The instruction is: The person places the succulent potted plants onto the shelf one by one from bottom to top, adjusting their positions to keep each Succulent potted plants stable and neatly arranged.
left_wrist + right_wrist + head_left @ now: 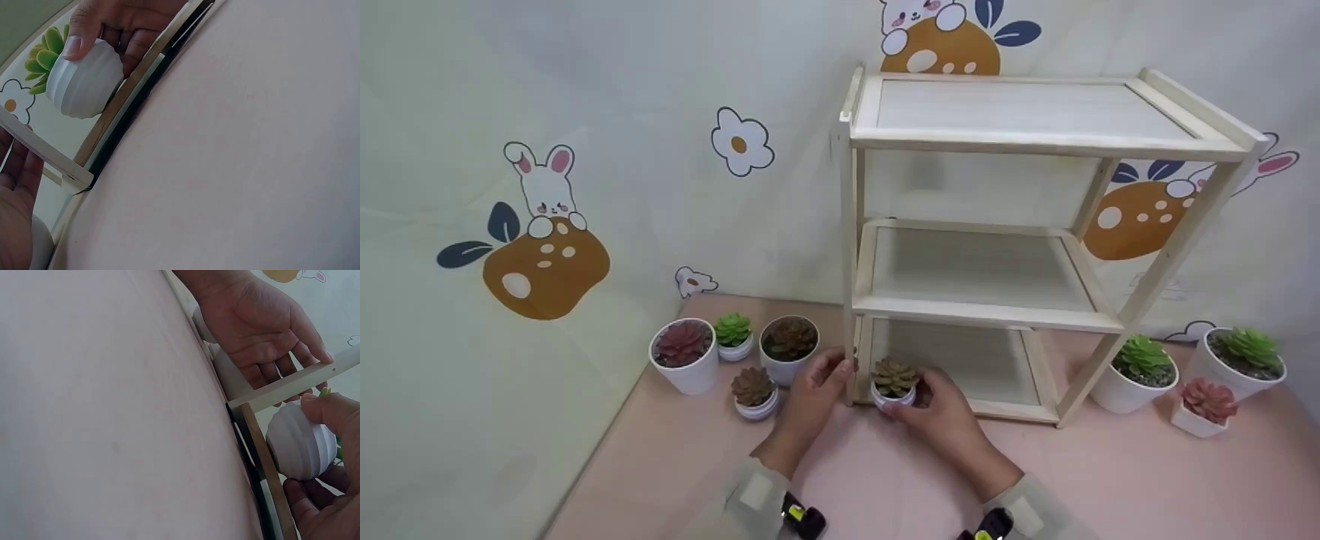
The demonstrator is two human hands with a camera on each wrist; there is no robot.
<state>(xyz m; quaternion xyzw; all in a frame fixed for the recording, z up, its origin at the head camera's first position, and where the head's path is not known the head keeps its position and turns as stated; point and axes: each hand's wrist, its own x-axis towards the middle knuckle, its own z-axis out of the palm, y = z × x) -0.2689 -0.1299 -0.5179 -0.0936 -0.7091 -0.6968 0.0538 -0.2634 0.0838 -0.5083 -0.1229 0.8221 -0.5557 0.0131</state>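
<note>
The small potted succulent, in a ribbed white pot, is between the thumb and fingers of my right hand at the front left of the bottom shelf. Its rosette looks brownish in the head view and green in the left wrist view. In the right wrist view the pot's base is right at the shelf's front rail. My left hand holds the front left post of the wooden rack low down, its fingers partly hidden behind the post.
Left of the rack stand a dark red succulent, a small green one, a brown one and a small brownish one. On its right are two green succulents and a pink one. A patterned cloth hangs behind.
</note>
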